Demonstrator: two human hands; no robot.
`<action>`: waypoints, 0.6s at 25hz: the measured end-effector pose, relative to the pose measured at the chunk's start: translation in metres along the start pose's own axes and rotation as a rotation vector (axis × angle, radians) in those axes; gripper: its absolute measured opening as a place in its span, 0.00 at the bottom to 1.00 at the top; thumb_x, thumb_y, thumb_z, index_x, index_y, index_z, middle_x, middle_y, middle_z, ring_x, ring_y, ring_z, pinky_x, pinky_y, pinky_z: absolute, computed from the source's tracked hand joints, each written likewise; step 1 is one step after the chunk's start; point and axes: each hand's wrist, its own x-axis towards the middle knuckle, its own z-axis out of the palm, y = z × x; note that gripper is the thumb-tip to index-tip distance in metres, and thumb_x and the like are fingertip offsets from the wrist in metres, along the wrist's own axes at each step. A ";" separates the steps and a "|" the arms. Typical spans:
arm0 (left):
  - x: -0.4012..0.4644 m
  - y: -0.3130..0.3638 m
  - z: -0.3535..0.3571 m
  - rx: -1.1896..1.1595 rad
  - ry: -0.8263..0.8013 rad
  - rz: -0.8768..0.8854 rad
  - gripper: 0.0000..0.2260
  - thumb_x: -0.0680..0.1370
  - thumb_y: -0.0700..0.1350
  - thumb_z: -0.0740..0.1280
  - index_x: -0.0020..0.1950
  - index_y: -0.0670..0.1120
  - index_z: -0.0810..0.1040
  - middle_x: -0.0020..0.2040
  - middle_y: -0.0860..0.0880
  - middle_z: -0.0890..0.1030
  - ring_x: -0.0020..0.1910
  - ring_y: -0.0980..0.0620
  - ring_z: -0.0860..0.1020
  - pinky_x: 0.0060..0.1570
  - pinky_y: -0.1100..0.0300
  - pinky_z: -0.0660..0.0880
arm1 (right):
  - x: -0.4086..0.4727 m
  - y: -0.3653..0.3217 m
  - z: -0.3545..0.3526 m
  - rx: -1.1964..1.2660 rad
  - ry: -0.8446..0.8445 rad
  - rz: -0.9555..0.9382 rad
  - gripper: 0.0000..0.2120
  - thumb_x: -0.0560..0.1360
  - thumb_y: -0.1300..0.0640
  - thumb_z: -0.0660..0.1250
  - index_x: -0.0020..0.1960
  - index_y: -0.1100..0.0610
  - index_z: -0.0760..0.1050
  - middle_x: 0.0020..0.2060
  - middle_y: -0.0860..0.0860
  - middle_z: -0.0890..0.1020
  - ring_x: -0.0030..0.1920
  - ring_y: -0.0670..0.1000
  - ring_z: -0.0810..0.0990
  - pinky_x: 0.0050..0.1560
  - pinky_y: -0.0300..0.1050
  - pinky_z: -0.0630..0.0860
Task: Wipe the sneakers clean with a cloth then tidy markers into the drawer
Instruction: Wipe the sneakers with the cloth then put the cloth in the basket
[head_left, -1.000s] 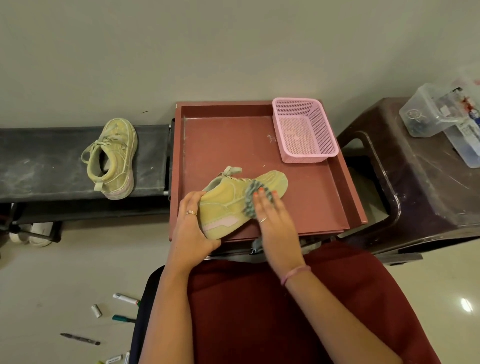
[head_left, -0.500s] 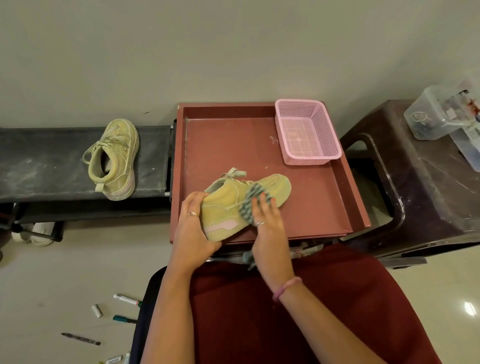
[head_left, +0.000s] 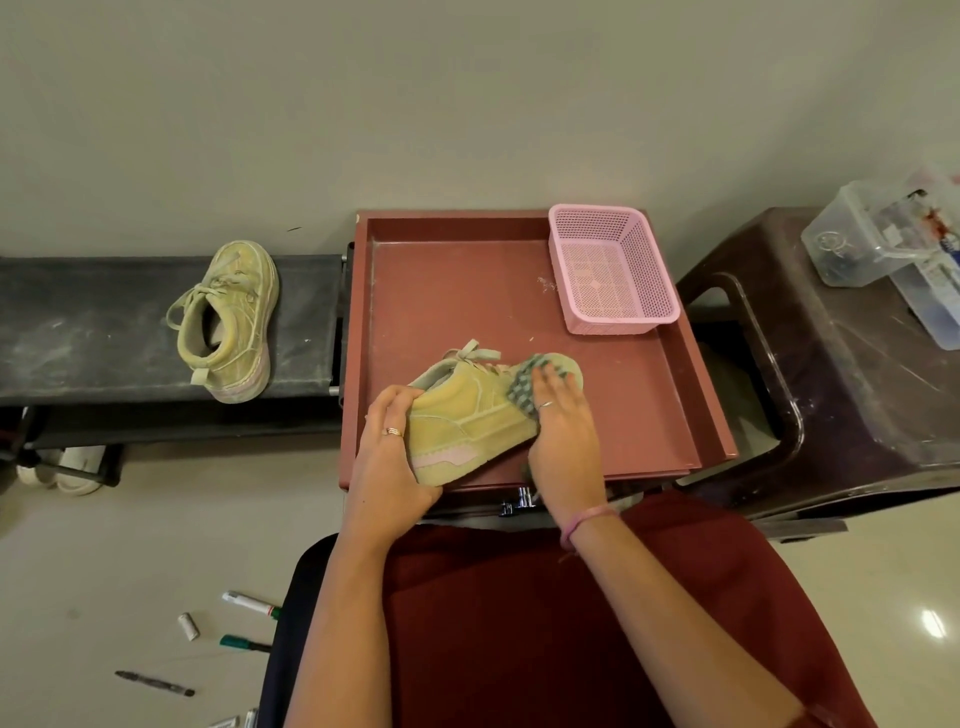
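Now cloth (head_left: 523, 388) lies under right-hand fingers (head_left: 555, 384) on sneaker (head_left: 467, 415).

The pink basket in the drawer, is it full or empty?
Empty. Through the open top of the pink basket only its own mesh floor shows; nothing lies inside. It stands upright in the far right corner of the drawer.

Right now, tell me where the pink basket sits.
In the head view, the pink basket sits in the far right corner of the red drawer, beyond the sneaker being wiped.
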 end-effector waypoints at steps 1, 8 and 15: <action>0.000 -0.001 0.001 0.013 0.003 0.023 0.40 0.62 0.38 0.79 0.70 0.49 0.65 0.68 0.57 0.63 0.65 0.57 0.67 0.61 0.59 0.71 | -0.013 -0.008 0.004 0.031 -0.031 -0.032 0.37 0.70 0.78 0.54 0.76 0.55 0.56 0.76 0.48 0.58 0.76 0.50 0.50 0.72 0.40 0.50; -0.002 0.001 0.002 0.052 0.014 0.100 0.39 0.64 0.39 0.78 0.70 0.50 0.64 0.66 0.62 0.60 0.64 0.62 0.63 0.64 0.49 0.71 | 0.011 0.017 -0.014 -0.147 -0.179 -0.160 0.32 0.75 0.66 0.63 0.76 0.56 0.56 0.74 0.51 0.63 0.75 0.52 0.55 0.74 0.41 0.50; 0.000 -0.006 0.006 0.087 0.042 0.114 0.39 0.65 0.41 0.79 0.71 0.46 0.64 0.70 0.54 0.63 0.66 0.59 0.63 0.63 0.38 0.70 | -0.027 -0.028 -0.007 0.209 -0.246 -0.205 0.33 0.73 0.72 0.55 0.75 0.54 0.58 0.75 0.47 0.60 0.75 0.47 0.54 0.72 0.35 0.47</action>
